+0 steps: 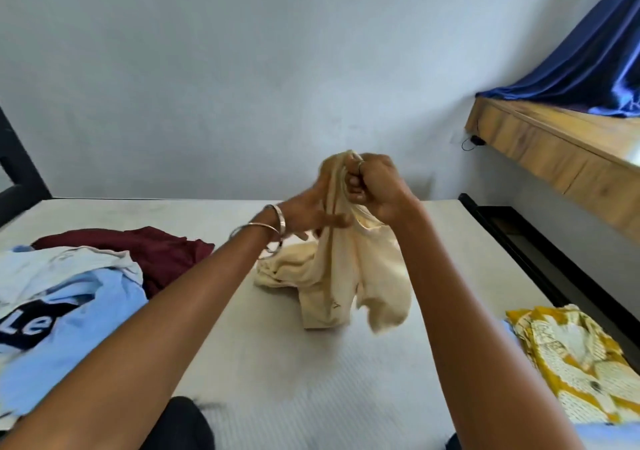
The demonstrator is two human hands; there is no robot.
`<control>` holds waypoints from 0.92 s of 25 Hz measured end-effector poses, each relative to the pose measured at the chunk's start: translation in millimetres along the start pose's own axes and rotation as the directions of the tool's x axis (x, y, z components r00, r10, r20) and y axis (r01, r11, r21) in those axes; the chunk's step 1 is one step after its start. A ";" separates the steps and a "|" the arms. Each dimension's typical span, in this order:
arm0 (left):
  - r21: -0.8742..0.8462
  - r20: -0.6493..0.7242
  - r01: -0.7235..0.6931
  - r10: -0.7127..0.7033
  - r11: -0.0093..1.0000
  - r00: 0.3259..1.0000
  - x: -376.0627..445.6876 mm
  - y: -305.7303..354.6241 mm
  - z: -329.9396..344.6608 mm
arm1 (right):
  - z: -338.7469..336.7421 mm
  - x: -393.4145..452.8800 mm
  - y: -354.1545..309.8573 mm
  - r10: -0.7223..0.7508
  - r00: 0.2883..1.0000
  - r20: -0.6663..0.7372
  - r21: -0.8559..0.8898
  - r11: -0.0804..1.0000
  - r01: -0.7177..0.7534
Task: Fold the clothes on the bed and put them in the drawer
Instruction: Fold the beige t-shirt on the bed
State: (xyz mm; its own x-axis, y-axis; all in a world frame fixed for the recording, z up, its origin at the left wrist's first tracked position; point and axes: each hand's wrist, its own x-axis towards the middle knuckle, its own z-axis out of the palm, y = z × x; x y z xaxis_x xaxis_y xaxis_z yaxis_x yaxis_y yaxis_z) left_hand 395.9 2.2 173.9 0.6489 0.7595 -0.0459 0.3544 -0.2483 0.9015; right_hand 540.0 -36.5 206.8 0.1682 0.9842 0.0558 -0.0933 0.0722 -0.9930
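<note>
Head camera view, looking down over a white mattress that serves as the working surface. Nearest, two bare forearms reach forward from the bottom edge. At near left lies a light blue T-shirt with a dark patch bearing white letters that read "Le"; the rest of the word is hidden in folds. At near right rests a folded yellow and white patterned garment. Behind the blue shirt sits a crumpled maroon garment. Farther on, at the centre, a cream garment hangs lifted, its lower part touching the mattress. The right hand is clenched around the cloth's gathered top. The left hand, with bangles on its wrist, has its fingers curled into the fabric just below. Beyond stands a plain pale wall. At far right, a wooden ledge carries a shiny blue curtain.
</note>
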 end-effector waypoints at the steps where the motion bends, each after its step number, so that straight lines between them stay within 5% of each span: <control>1: 0.041 -0.002 -0.120 0.120 0.992 0.993 -3.4 3.1 18.2 | 9.4 -1.6 -8.3 -0.023 0.999 0.048 -0.083 0.996 0.027; 2: 0.054 -0.136 -0.165 0.171 0.985 0.976 1.3 5.6 28.1 | 17.0 -1.9 -18.2 -0.046 0.995 0.087 -0.143 0.988 0.059; 4: 0.104 -0.559 -0.042 0.094 0.994 0.824 14.4 15.7 28.6 | 21.8 -3.6 -36.6 -0.118 0.987 0.111 -0.189 0.972 0.137; 6: 0.103 -0.735 0.075 0.025 0.992 0.678 18.3 19.1 13.8 | 8.1 -5.8 -40.5 -0.218 0.972 0.084 -0.165 0.959 0.229; 8: -0.048 -0.773 0.026 -0.053 0.999 0.632 17.2 22.9 -4.9 | -17.6 -10.4 -20.0 -0.217 0.975 0.056 -0.229 0.947 0.224; 10: -0.160 -0.800 -0.059 -0.095 0.985 0.593 12.1 36.2 -17.2 | -35.9 -21.6 29.7 -0.009 0.996 0.085 -0.462 0.886 0.048; 12: -0.303 -0.781 -0.191 -0.128 0.934 0.611 9.2 55.0 -24.0 | -40.5 -31.2 80.1 0.198 0.977 0.081 -0.646 0.757 -0.100; 14: -0.432 -0.737 -0.300 -0.141 0.850 0.661 7.9 73.3 -32.3 | -40.6 -31.9 100.8 0.154 0.987 0.047 -0.630 0.771 -0.090; 16: -0.508 -0.711 -0.379 -0.128 0.774 0.691 9.7 84.8 -50.0 | -44.3 -19.4 90.3 0.040 0.996 -0.085 -0.411 0.909 -0.072; 18: -0.513 -0.723 -0.434 -0.100 0.741 0.684 14.5 86.4 -72.7 | -49.9 -12.3 59.2 0.082 0.954 -0.287 0.142 0.989 -0.043; 20: -0.403 -0.735 -0.285 -0.122 0.870 0.667 18.9 77.5 -90.4 | -60.1 -12.1 22.4 0.054 0.913 -0.405 0.483 0.860 0.163; 22: -0.120 -0.749 0.121 -0.170 0.985 0.640 21.7 59.1 -86.7 | -60.8 -17.0 -19.7 -0.155 0.863 -0.482 0.291 0.900 0.324; 23: 0.079 -0.741 0.215 -0.087 0.973 0.666 21.5 51.9 -77.4 | -55.3 -17.2 -36.1 -0.273 0.847 -0.456 0.112 0.927 0.358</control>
State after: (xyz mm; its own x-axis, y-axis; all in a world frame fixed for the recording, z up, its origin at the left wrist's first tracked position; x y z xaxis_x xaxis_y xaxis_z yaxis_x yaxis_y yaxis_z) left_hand 376.1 52.1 253.1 -0.0977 0.9728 0.2101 0.5377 -0.1261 0.8337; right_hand 594.8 -65.0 236.0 0.6150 0.7406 0.2705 -0.1358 0.4374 -0.8889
